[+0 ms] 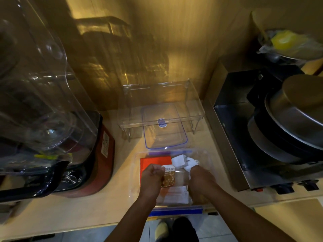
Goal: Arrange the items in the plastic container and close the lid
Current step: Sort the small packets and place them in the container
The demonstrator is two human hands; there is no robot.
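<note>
A clear plastic container (204,155) with blue clips sits at the counter's front edge. Inside lie an orange card (153,159), white plug adapters (180,160) and white papers (176,194). My left hand (152,177) is closed on a brown and white packet (168,176) over the container's middle. My right hand (199,177) is down inside the container on its right side, fingers curled around something white; what exactly it holds is unclear. The clear lid (164,126) with blue rim lies behind the container, partly under a small clear shelf.
A clear acrylic riser shelf (197,109) stands over the lid at the back. A red-based blender with clear cover (43,102) fills the left. A steel appliance with round pans (288,123) sits on the right. The wooden counter edge (70,229) runs along the bottom.
</note>
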